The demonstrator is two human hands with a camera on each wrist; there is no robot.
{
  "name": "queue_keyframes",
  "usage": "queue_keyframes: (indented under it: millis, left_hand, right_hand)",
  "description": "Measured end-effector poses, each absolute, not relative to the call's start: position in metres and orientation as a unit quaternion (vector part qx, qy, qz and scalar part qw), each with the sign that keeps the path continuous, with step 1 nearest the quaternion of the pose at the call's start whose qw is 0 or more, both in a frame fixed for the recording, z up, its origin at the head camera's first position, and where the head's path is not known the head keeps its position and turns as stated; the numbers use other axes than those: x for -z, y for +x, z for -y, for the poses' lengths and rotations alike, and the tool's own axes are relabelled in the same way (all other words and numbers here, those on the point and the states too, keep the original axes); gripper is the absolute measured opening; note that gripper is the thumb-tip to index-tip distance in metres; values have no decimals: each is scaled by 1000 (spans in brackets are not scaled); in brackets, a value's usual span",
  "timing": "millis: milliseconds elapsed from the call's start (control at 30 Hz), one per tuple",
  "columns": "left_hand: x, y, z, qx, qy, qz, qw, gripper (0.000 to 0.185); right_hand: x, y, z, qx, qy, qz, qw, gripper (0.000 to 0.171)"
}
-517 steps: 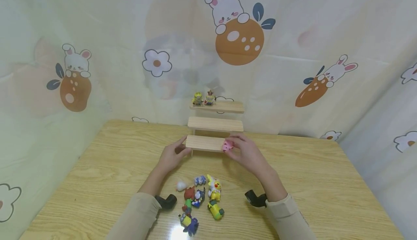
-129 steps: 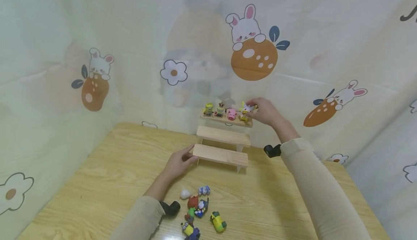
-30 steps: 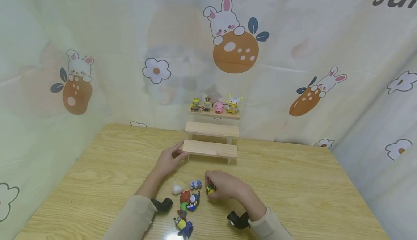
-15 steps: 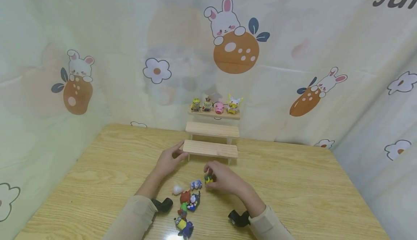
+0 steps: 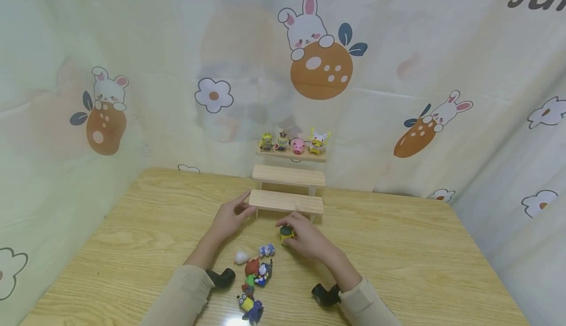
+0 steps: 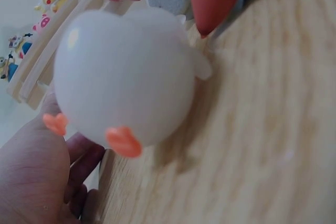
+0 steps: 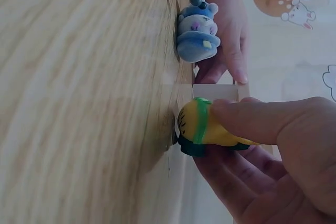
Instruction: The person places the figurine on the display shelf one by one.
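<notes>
A three-step wooden shelf stands at the table's far side. My left hand grips the left end of its lowest step. My right hand pinches a small yellow figure with a green band, just in front of that lowest step and at the tabletop. The top step carries several figures, among them a pink pig and a yellow one. In the left wrist view a white round figure with orange feet lies on the table close to my left hand.
Loose figures lie between my forearms: a white one, a blue one, a red one and a minion. The middle step is bare. A printed curtain hangs behind the wooden table.
My right hand has picked the yellow figure out of the cluster and carried it away from me, up to the lowest step. The left hand has stayed on the shelf.
</notes>
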State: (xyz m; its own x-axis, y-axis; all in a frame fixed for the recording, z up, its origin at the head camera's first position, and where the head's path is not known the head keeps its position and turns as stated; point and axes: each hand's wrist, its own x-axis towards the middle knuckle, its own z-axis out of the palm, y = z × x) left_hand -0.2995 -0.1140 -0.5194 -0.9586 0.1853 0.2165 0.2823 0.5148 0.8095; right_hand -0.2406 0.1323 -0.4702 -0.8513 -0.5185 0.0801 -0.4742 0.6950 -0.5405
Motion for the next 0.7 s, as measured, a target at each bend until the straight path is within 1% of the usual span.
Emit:
queue_keyframes:
  millis: [267, 567, 700]
  left_hand:
    - [519, -298, 114, 473, -134, 869, 50, 64]
    - [517, -298, 113, 476, -132, 868, 45, 66]
    - [518, -299, 114, 476, -132, 868, 41, 66]
  right_hand:
    - [471, -243, -137, 293, -273, -915, 45, 34]
    - [458, -240, -144, 232, -320, -915, 80, 52]
    - [454, -238, -142, 224, -318, -918, 81, 50]
